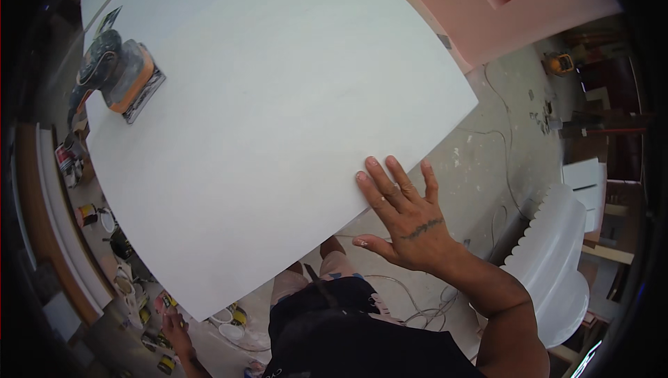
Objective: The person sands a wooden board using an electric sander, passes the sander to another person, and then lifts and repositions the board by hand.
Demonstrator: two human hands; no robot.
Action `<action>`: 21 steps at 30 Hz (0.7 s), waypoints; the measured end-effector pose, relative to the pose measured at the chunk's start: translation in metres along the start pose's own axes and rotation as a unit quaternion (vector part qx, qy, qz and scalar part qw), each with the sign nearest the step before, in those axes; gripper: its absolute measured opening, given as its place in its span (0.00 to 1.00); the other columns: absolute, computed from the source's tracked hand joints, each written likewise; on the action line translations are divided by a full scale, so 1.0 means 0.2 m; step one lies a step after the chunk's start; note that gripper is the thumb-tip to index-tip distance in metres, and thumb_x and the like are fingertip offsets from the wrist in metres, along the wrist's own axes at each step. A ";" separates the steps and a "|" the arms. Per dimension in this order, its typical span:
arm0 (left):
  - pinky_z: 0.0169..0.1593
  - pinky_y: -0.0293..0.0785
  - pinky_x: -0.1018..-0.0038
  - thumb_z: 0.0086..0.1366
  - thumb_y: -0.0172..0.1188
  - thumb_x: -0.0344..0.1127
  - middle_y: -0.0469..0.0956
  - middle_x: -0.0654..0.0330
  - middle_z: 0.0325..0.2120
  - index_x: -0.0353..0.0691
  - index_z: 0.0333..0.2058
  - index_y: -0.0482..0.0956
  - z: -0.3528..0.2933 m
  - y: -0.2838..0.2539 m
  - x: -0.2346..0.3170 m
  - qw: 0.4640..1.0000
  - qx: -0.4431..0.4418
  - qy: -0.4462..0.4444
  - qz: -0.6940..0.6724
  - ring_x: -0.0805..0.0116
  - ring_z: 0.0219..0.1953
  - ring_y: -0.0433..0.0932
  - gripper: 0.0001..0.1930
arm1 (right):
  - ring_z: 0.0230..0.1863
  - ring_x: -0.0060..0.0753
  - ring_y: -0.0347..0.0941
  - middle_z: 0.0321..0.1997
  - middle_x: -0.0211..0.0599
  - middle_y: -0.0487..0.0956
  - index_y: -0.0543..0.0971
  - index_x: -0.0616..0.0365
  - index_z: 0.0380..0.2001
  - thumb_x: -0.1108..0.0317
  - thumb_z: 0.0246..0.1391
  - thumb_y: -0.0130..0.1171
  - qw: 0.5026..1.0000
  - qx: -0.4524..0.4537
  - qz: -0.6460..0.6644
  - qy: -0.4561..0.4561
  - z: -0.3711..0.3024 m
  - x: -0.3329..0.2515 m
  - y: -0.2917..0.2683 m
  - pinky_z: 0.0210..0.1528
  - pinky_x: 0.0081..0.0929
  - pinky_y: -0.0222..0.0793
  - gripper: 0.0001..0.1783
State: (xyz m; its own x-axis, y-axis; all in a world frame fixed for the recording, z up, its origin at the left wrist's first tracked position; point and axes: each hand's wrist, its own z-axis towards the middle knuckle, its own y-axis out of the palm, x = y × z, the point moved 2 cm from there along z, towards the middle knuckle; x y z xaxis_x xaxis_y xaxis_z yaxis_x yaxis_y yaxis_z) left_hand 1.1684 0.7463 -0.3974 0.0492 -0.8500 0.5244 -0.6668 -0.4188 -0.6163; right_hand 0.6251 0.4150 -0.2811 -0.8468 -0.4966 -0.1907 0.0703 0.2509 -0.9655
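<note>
A large white panel (264, 127) fills the middle of the view. My right hand (410, 221) is open over its near right edge, fingers spread, with the fingertips on or just above the surface; exact contact is hard to judge. My left hand (177, 333) is low at the left, by the panel's near corner, with its fingers curled. A small pinkish-red thing (164, 301) shows at those fingertips; whether it is held or lies behind them is unclear. On the panel's far left part rests an orange and black electric sander (125, 75).
Cans and tubs, including a yellow-labelled can (86, 215), crowd the floor at left beside long boards (56, 218). A pink cabinet piece (508, 9) stands beyond the panel. At right are a white scalloped piece (546, 267), a cable (506, 148) and a yellow tool (559, 63).
</note>
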 end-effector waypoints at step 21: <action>0.80 0.32 0.28 0.80 0.56 0.52 0.53 0.45 0.83 0.45 0.79 0.65 -0.77 0.83 1.15 0.766 -0.094 0.505 0.386 0.35 0.85 0.45 0.35 | 0.91 0.55 0.38 0.90 0.47 0.50 0.55 0.58 0.84 0.30 0.71 0.53 0.980 -0.137 -0.077 -0.125 0.06 -0.05 -0.08 0.84 0.75 0.18 0.55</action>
State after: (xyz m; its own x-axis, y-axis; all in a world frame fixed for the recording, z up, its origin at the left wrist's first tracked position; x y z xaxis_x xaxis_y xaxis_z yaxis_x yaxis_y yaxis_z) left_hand 0.9554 0.5296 -0.2881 -0.9513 -0.1017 0.2909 -0.3067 0.2188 -0.9263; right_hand 0.6381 0.4062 -0.2661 -0.6779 -0.7258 -0.1168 -0.2212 0.3529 -0.9092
